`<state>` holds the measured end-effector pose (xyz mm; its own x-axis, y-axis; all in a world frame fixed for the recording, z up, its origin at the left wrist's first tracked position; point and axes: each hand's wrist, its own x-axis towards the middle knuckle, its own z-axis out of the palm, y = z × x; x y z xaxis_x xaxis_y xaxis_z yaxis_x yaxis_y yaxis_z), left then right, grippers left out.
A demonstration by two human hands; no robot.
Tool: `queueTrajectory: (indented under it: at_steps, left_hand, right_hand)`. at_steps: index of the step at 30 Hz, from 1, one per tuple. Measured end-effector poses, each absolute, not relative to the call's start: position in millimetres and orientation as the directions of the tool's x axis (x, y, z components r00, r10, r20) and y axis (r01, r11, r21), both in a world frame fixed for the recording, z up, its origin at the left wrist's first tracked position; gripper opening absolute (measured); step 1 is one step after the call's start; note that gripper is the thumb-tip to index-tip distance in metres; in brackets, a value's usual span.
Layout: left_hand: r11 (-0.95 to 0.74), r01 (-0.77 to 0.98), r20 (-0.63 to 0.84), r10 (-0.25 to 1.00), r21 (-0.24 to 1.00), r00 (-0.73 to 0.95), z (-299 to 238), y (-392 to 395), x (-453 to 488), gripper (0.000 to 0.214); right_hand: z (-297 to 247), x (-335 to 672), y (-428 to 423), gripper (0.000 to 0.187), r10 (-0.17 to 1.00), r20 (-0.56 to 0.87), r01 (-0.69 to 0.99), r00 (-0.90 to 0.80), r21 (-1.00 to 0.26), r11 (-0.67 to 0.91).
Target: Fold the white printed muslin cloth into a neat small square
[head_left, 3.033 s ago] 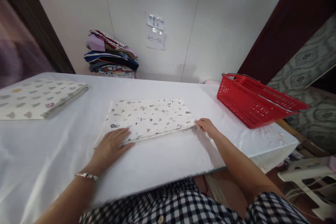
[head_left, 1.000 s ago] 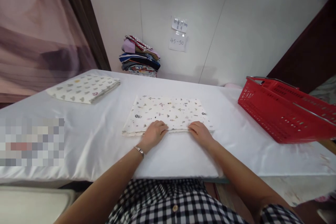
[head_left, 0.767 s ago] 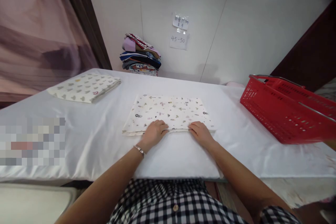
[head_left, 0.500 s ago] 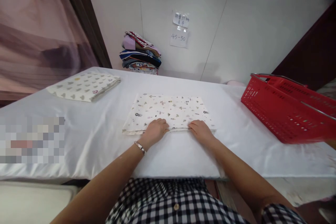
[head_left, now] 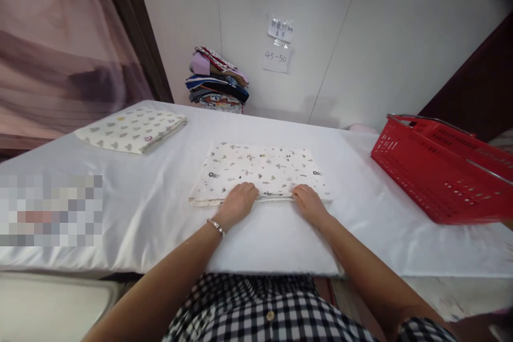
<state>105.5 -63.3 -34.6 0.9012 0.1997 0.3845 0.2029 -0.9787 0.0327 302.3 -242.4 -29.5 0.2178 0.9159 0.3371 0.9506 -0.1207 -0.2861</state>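
Note:
A folded white cloth [head_left: 262,168] with a small scattered print lies flat in front of me, its layered edge towards my body. My left hand [head_left: 241,197] grips that near edge left of the middle, fingers curled over the layers. On the same edge, farther right, my right hand [head_left: 308,200] pinches the layers between thumb and fingers. The stretch of edge between the hands shows several layers. Both thumbs are mostly hidden.
A second folded cloth [head_left: 134,129] with grey shapes lies at the back left of the white-covered table [head_left: 276,246]. At the right stands a red plastic basket [head_left: 433,171]. Behind the table is a fabric stack [head_left: 218,83]. A blurred patch covers the left.
My right hand has closed more tightly on the near edge, and the layers between my hands look slightly parted. The view has shifted a little; the cloth stays in place.

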Motion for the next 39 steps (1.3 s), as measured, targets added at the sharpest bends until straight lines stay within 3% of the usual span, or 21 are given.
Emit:
queueTrajectory:
  at_steps: [16,24,33,39]
  left_hand:
    - [-0.983,0.146,0.377,0.177,0.110,0.909,-27,-68,99,0.022]
    - [-0.991,0.110,0.333,0.131,0.080,0.934,-25,-71,101,0.023]
    - [-0.982,0.124,0.343,0.166,0.140,0.925,-25,-75,97,0.021]
    - [-0.954,0.252,0.404,0.298,0.163,0.865,-30,-73,90,0.025]
  right_hand:
    - [-35,301,-243,0.021,0.911,0.366,0.959,0.189,-0.267,-0.092]
    - [-32,295,-246,0.027,0.910,0.376,0.970,0.175,-0.225,-0.094]
    - [-36,278,-244,0.036,0.939,0.345,0.984,0.021,-0.176,0.042]
    - [-44,282,-247,0.037,0.942,0.333,0.979,0.032,-0.199,0.037]
